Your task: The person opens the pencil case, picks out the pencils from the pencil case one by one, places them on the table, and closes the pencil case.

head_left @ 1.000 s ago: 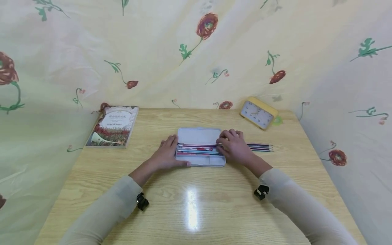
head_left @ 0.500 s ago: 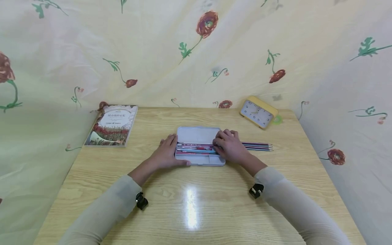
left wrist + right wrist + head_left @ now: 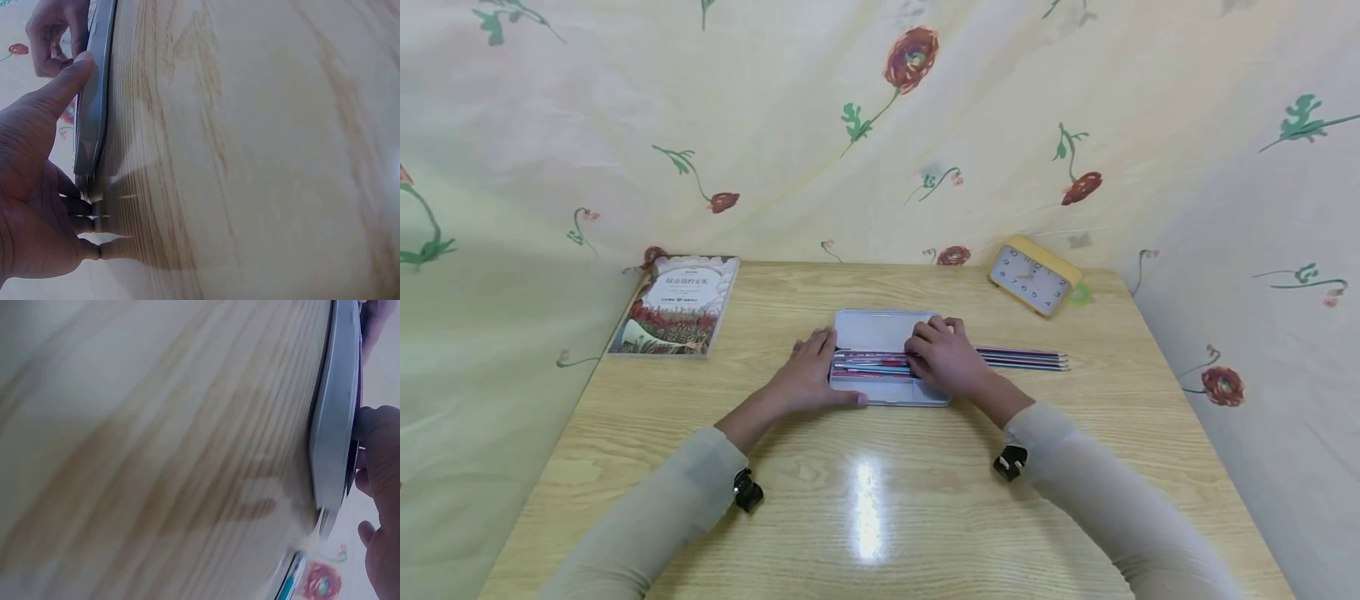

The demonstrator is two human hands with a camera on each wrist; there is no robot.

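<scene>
A shallow white pencil case (image 3: pixel 880 392) lies with its lid (image 3: pixel 876 329) folded back, holding several pencils and pens. My left hand (image 3: pixel 802 377) braces its left end, thumb along the front edge and fingers spread straight beside the end; the left wrist view shows the thumb on the case's wall (image 3: pixel 94 119). Over the right half, my right hand (image 3: pixel 947 354) has curled fingers and pinches a dark striped pencil (image 3: pixel 868 356) lying along the tray. In the right wrist view the thumb (image 3: pixel 375 425) reaches over the case's rim. The right hand hides part of the contents.
Several dark striped pencils (image 3: pixel 1026 358) lie on the table just right of the case, tips pointing right. A yellow alarm clock (image 3: pixel 1033 277) stands at the back right, a book (image 3: pixel 677 308) at the back left. A flowered cloth (image 3: pixel 805 125) hangs behind the wooden table (image 3: pixel 760 517).
My right hand has slid left along the case, from its right end toward the middle. More of the loose pencils now shows on the right. The left hand and case have stayed put.
</scene>
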